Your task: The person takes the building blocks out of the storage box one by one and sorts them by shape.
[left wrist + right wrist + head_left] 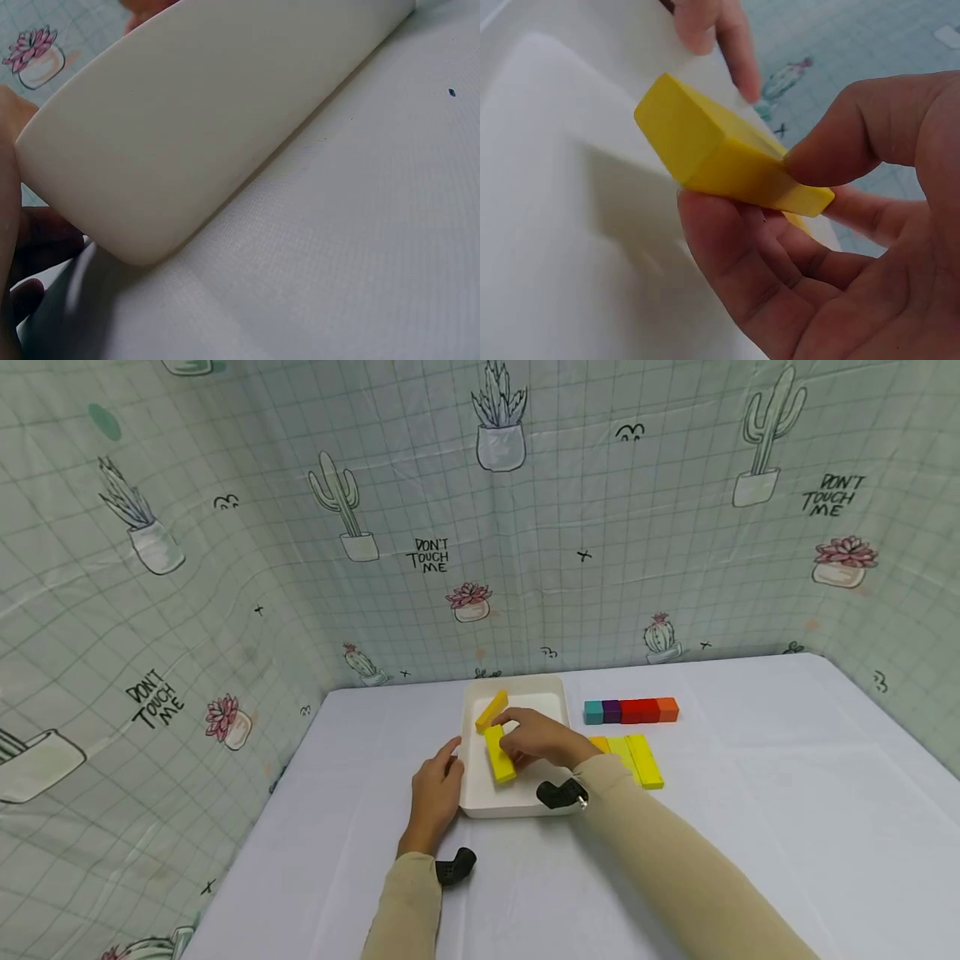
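My right hand [543, 737] pinches a long yellow block [497, 756] over the white tray [543, 695]. The right wrist view shows the thumb on one side of this block [697, 135] and fingers beneath it, with its shadow on the tray floor. Another yellow block [491, 712] lies slantwise inside the tray, towards the back left. My left hand [437, 789] rests at the tray's left side, fingertips right at the rim. In the left wrist view the tray's outer wall [210, 112] fills much of the picture, with dark fingers [49, 236] near its corner.
Right of the tray, a row of teal, purple, red and orange blocks [637, 711] lies on the white tabletop [750, 827]. Nearer, several yellow blocks [645, 761] lie side by side, partly behind my right wrist. A patterned cloth [540, 568] hangs behind the table.
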Motion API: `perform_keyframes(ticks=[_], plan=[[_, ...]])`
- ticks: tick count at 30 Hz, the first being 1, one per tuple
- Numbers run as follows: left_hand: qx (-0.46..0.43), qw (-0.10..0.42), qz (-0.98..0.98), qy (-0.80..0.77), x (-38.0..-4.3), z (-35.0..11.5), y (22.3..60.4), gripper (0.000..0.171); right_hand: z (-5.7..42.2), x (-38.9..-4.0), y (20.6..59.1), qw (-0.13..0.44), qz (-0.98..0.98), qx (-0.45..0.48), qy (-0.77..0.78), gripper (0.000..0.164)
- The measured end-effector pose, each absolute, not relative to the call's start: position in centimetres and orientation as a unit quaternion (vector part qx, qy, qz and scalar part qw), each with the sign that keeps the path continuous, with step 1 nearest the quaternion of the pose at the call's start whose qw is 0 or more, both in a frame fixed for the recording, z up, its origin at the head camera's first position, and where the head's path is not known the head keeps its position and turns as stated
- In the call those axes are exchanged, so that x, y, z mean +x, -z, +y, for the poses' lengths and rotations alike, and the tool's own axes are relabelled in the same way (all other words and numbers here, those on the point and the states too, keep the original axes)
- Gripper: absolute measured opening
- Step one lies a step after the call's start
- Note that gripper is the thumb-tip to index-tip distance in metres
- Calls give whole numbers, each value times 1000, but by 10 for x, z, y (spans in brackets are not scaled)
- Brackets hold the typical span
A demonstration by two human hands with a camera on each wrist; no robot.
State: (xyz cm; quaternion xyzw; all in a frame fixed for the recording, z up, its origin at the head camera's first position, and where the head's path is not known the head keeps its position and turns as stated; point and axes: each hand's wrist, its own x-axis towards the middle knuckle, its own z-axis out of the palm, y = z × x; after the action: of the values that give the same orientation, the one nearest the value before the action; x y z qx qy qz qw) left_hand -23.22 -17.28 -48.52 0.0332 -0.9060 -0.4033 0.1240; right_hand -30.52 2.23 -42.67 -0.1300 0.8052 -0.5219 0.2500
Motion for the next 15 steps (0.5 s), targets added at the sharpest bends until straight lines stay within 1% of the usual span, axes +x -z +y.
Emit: perform_keyframes(ticks=[7, 15], plan=[[33, 136, -904, 405, -231, -171, 486, 43, 49, -300, 424, 230, 775, -108, 578, 55], [36, 132, -898, 418, -229, -170, 484, 43, 68, -295, 418, 209, 753, -89, 618, 58]])
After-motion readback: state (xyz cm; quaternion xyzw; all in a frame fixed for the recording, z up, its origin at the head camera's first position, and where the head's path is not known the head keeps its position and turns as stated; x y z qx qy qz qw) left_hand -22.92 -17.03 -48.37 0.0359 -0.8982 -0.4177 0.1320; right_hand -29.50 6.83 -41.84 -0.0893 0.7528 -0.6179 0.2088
